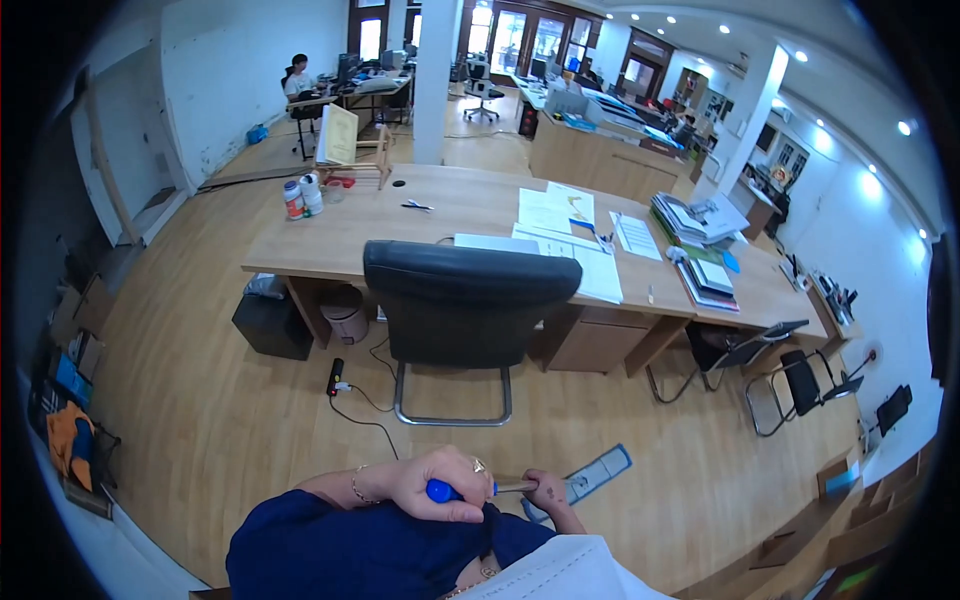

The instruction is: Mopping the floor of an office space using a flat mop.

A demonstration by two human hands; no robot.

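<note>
My left hand (432,487), with a ring and a bracelet, is wrapped round the blue-ended top of a flat mop's handle (516,487). Further down the pole, my right hand (545,490) grips it with closed fingers. The mop's long, flat, blue-edged head (600,474) lies on the wooden floor just beyond my right hand. Part of the head and the lower pole are hidden behind that hand and arm.
Ahead stands a black chair (470,305) at a long wooden desk (455,205). A power strip (336,377) with trailing cables lies on the floor, near a bin (345,318) and black box (272,325). More chairs (805,385) stand right. A person (298,82) sits far off.
</note>
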